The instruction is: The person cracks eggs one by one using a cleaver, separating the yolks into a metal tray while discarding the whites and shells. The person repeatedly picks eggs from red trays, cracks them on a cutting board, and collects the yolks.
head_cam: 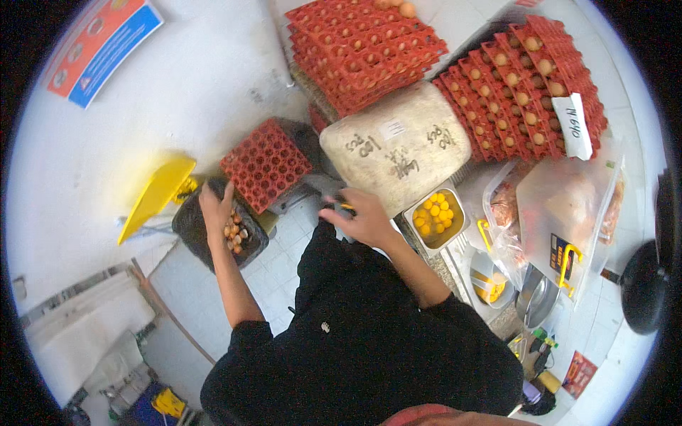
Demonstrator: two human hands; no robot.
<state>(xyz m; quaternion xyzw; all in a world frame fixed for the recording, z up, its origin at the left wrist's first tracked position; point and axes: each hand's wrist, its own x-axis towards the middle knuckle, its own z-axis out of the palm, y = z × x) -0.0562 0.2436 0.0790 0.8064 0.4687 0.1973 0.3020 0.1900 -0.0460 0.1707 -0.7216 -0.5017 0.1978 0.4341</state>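
Observation:
My left hand (216, 207) is at the far end of a black bin (253, 255), with thumb and fingers around dark material there; whether it grips the rim or a liner is unclear. Cracked eggshells (236, 232) lie in the bin under my wrist. In front of my black apron, my right hand (365, 218) has its fingers around a small dark object (343, 206) with a yellow-orange part, too blurred to name. Close to my right forearm stands a steel pan (462, 213) holding several egg yolks (436, 213).
Red egg trays (266, 165) stand beyond the bin. A pale, handwritten-on package (394, 149) lies between two taller tray stacks (362, 48), (522, 96). Plastic containers (554, 213) with yellow handles are at the right, beside a steel bowl (538, 298). A yellow dustpan (157, 197) leans by the wall.

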